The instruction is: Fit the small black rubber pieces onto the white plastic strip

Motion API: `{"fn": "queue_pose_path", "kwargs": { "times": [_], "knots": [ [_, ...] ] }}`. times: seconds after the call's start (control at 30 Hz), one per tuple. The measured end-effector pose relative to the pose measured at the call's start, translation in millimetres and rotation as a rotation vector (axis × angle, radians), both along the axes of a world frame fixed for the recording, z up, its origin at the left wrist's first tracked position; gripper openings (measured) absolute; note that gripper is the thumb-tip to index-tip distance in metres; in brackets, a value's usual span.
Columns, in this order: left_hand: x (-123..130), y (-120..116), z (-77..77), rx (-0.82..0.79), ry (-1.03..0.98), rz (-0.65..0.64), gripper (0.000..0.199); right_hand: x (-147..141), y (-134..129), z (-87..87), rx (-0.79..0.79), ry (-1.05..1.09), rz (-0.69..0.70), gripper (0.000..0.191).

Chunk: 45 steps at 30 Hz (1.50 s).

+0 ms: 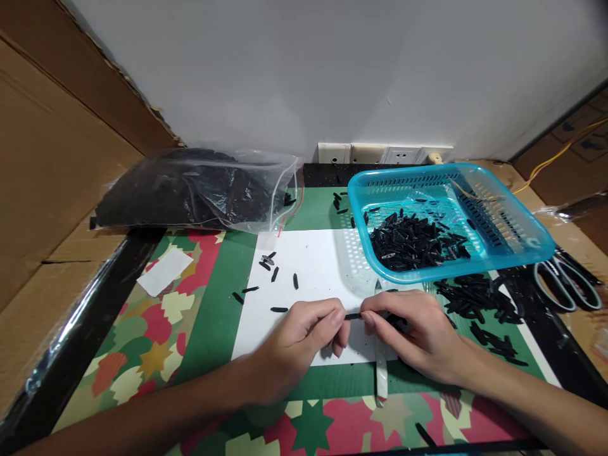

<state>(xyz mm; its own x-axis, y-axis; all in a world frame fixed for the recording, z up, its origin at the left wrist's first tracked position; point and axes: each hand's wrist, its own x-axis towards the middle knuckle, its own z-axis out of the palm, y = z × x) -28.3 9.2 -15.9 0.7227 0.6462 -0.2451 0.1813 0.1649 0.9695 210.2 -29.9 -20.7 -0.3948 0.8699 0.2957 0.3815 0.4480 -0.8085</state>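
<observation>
Over the white sheet (311,253), a thin black stick-like piece (353,316) is stretched between my two hands. My left hand (311,329) pinches one end of it between thumb and index finger. The other end is in the pinch of my right hand (413,326), whose curled fingers partly hide more dark pieces beneath. A white pen-like tool (381,373) with a pointed tip lies on the table under my right hand. Loose black pieces (275,274) are scattered on the sheet to the left of my hands.
A blue plastic basket (503,263) with many black pieces stands at the back right. Beside it lie a pile of black pieces (479,297) and scissors (565,285). A clear zip bag (204,190) of dark material rests at the back left. Cardboard (57,126) walls the left side.
</observation>
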Motion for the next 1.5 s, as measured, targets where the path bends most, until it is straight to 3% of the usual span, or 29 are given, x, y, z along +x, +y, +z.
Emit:
{"fn": "queue_pose_path", "kwargs": {
  "times": [0.33,0.43,0.53,0.6,0.67,0.73,0.8,0.87,0.93,1.0,1.1,1.2,1.37,1.5],
  "knots": [
    [0,1,4.5,-0.005,0.010,-0.023,0.048,-2,3,-1.0,0.043,-0.002,-0.007,0.018],
    [-1,1,0.8,-0.027,-0.014,-0.014,0.045,0,1,2.4,0.236,-0.032,-0.006,0.016],
    [-1,0,-1.8,-0.058,-0.056,-0.007,0.040,11,0,11.9,0.574,-0.173,-0.021,0.012],
    [-1,-1,-1.7,-0.062,-0.045,-0.008,0.038,23,3,19.8,0.740,-0.314,-0.111,0.007],
    [-1,-3,-0.5,-0.063,-0.032,0.002,0.033,34,10,26.2,0.862,-0.429,-0.313,0.006],
    [-1,-6,1.4,-0.035,-0.022,0.026,0.029,41,18,29.4,0.906,-0.534,-0.510,0.012],
    [0,-8,4.5,0.069,0.028,0.047,0.026,43,23,28.9,0.912,-0.576,-0.584,0.018],
    [1,-6,9.8,0.267,0.115,0.039,0.022,42,24,25.3,0.942,-0.570,-0.524,0.015],
    [5,3,17.9,0.559,0.211,0.019,0.020,40,22,19.8,0.990,-0.555,-0.371,0.010],
    [9,19,28.3,0.916,0.325,0.030,0.020,38,20,14.4,1.022,-0.533,-0.212,0.012],
    [16,54,45.0,1.222,0.578,0.069,0.025,35,18,9.9,1.013,-0.487,-0.078,0.018],
    [21,93,55.5,1.314,1.033,-0.004,0.031,30,17,10.6,0.996,-0.450,-0.025,0.023],
    [26,134,48.7,1.254,1.344,0.085,0.046,24,11,14.8,1.009,-0.406,-0.003,0.030],
    [30,148,42.0,1.151,1.525,0.181,0.031,22,9,13.9,1.018,-0.373,0.022,0.039]
  ]
}}
